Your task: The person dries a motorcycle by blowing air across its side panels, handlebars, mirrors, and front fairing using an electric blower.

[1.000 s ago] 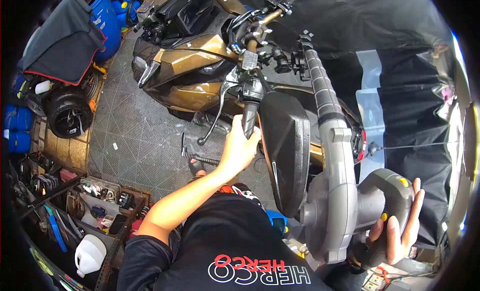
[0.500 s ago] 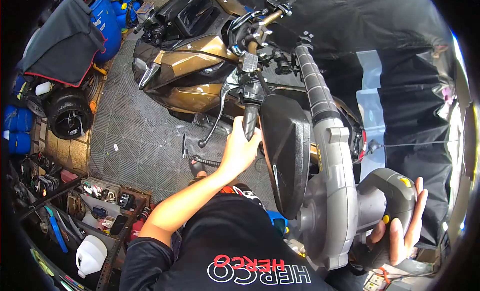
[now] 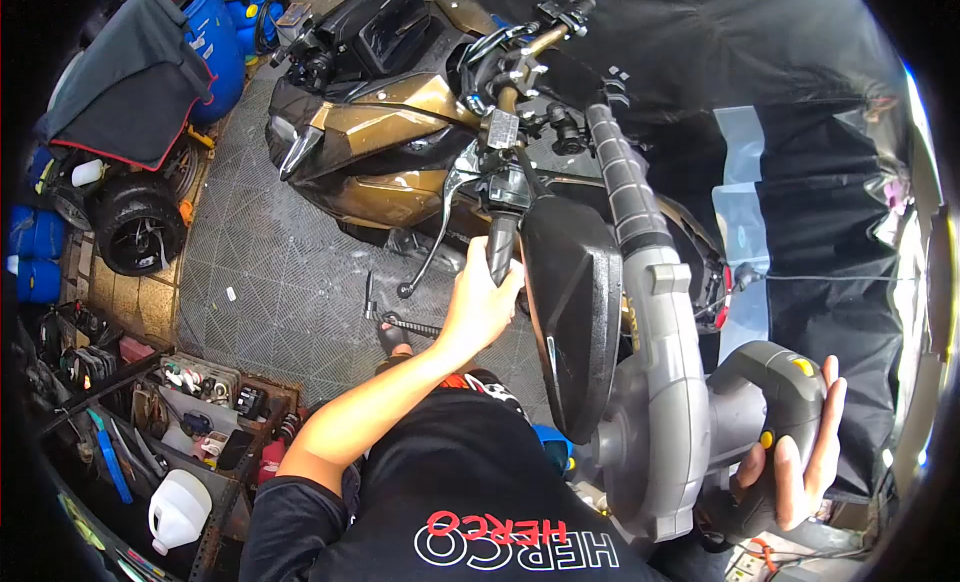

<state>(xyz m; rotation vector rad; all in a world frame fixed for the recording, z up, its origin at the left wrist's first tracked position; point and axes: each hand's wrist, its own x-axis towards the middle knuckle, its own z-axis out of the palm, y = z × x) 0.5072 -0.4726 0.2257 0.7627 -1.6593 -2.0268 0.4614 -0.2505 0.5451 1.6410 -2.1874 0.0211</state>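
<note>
My left hand [image 3: 482, 297] is closed around the black handlebar grip [image 3: 502, 244] of a gold and black motorcycle [image 3: 390, 122]. A large black mirror [image 3: 572, 312] stands just to the right of that grip. On the right, my right hand [image 3: 805, 462] holds the handle of a grey blower [image 3: 675, 402]. Some of its fingers are straight and some curl round the handle. The blower's ribbed nozzle [image 3: 622, 177] points up and away, its tip beside the handlebar and over the motorcycle.
Blue barrels [image 3: 212, 52] and a loose tyre [image 3: 138, 227] stand at the left. A tool cart [image 3: 210, 452] with a white jug [image 3: 180, 510] is at the lower left. A black curtain [image 3: 830, 232] hangs on the right, with a thin cord [image 3: 850, 279] before it.
The blower's nozzle has swung slightly left, its tip shifting from beside the handlebar parts. My left hand has stayed on the grip.
</note>
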